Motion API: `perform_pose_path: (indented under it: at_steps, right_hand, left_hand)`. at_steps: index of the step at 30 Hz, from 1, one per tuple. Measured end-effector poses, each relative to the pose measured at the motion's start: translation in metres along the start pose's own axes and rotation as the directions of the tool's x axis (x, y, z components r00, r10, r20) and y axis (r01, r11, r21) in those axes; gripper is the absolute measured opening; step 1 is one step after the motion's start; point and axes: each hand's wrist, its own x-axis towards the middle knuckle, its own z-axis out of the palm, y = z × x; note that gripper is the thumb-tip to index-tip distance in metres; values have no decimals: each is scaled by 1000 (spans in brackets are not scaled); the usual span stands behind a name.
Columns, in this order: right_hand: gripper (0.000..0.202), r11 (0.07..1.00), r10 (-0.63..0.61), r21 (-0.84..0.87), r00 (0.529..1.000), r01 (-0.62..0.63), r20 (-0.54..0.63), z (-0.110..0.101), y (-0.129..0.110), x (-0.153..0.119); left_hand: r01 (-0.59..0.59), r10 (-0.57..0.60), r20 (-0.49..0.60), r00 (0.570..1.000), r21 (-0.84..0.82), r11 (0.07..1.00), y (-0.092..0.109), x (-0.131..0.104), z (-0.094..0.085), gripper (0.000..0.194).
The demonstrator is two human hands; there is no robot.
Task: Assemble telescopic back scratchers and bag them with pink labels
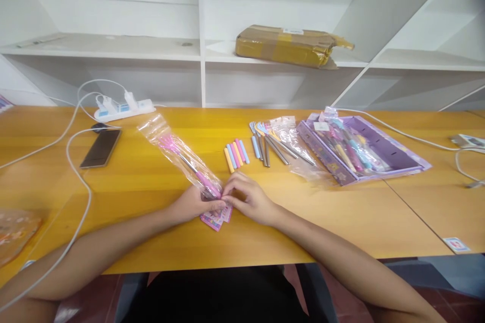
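A pink back scratcher (206,182) with a metal rod and a claw-shaped head lies inside a clear plastic bag (153,128), slanting up to the left. My left hand (195,206) is closed round the handle end of the bagged scratcher. At that same end, my right hand (248,199) pinches with thumb and forefinger, seemingly at the bag's edge. Pink printed cards (212,221) stick out below my left fingers, partly hidden. Just beyond my hands lie several pastel handle grips (235,154). Right of them are loose metal rods with coloured claw heads (278,146).
Clear bags (286,128) lie beside a purple tray (407,164) that holds several bagged scratchers. A phone (101,148), a power strip (127,108) and white cables occupy the left. A taped carton (284,45) rests on the shelf behind. A small card (456,245) lies near the right front edge.
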Motion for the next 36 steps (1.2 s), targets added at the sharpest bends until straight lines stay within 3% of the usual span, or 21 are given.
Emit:
perform_pose_path:
  at_steps: [4,8,12,21,26,30,33,36]
  right_hand:
    - [15,999,34,20,999,-33,-15,2,5,-1]
    - [30,974,190,135,981,-184,-33,4,12,-5]
    - [40,924,287,229,950,-308,119,3,13,-5]
    - [47,947,276,128,951,-293,137,0,11,-4]
    - [47,925,291,202,941,-323,172,-3,14,-4]
    - [42,833,317,402,923,-380,216,-1,15,-3]
    - [48,756,301,535,926,-376,226,0,16,-2]
    - [49,711,317,580,917,-398,242,1,19,-1]
  left_hand:
    - [12,-10,-32,999,41,999,-2,1,1,35]
    - [36,-36,-20,999,18,999,-2,0,0,36]
    - [33,-33,6,999,-8,999,-3,1,-1,39]
    - [52,-50,47,998,-43,998,-1,0,2,36]
    - [25,-19,112,993,-47,999,1,0,-3,37]
    - [-114,93,200,975,99,989,7,-3,-8,27]
    - [-278,162,373,914,283,918,20,-5,-8,17]
    - [-375,186,475,860,340,862,30,-6,-7,17]
